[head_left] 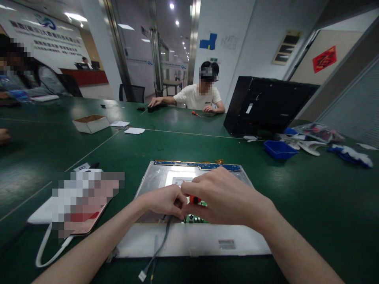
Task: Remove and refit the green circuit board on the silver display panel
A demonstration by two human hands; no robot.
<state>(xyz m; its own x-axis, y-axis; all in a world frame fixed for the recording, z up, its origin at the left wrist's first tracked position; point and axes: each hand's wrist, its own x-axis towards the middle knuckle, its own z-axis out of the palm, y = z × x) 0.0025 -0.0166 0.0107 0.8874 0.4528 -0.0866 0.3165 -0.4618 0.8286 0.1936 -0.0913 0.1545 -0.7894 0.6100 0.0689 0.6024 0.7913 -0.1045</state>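
Note:
A flat display panel (201,241) lies back side up on the table in front of me. Along its far edge runs a blue circuit strip (192,164). My right hand (227,195) is closed round a screwdriver (194,199), of which only an orange-red and black handle part shows. Beneath the hands a green circuit board (197,219) is partly visible. Beside it my left hand (168,201) is closed in a pinch; what its fingertips hold is hidden. A grey cable (164,240) comes out below the left hand and ends in a white connector (142,275).
At left lie a phone (89,225) and a white cable (44,248). Farther off are an open box (91,124), papers (134,130), a blue tray (280,150), a glove (352,155) and a black monitor-like casing (266,106). A co-worker (201,94) sits opposite, near another screwdriver (195,113).

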